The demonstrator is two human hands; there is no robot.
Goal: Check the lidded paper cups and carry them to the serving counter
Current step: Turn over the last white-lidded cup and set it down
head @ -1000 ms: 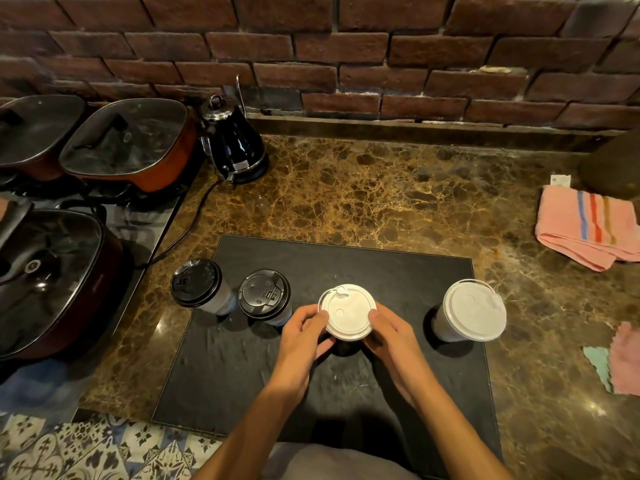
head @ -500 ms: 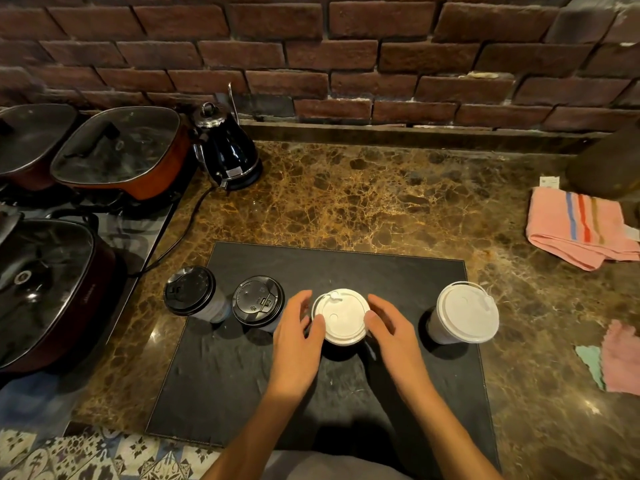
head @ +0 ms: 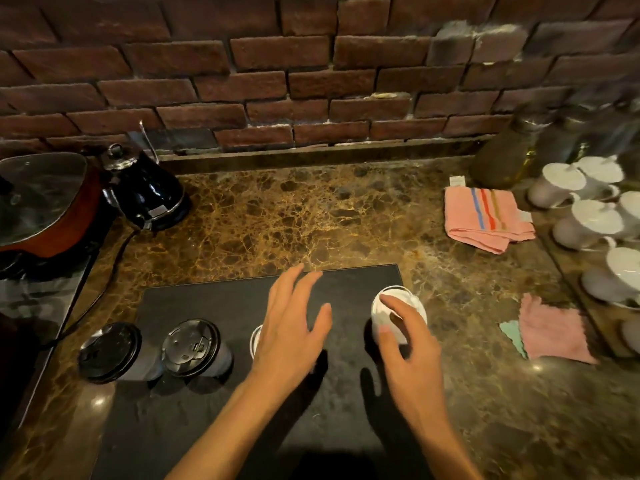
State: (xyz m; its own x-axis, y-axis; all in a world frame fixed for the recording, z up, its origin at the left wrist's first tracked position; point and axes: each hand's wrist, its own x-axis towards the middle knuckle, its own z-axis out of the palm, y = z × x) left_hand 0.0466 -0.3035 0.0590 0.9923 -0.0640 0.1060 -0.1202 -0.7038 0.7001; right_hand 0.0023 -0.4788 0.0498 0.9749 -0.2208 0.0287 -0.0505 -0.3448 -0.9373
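Since the earlier frame the third cup, white-lidded, has been let go and both hands have been shifted right. The left hand is now spread flat, fingers apart, gripping nothing, and most of that cup is hidden under it. The right hand is brought onto the far-right white-lidded cup, fingers loosely curled over the lid and near side; whether a real grasp is made cannot be told, motion blur. Judged: check of cup three done, cup four being checked, carrying not yet begun. All four cups are kept upright in a row on the black mat, two black-lidded cups at left, untouched. Every lid is seated, so contents cannot be seen. White teacups are grouped at far right; whether they hold anything cannot be told.
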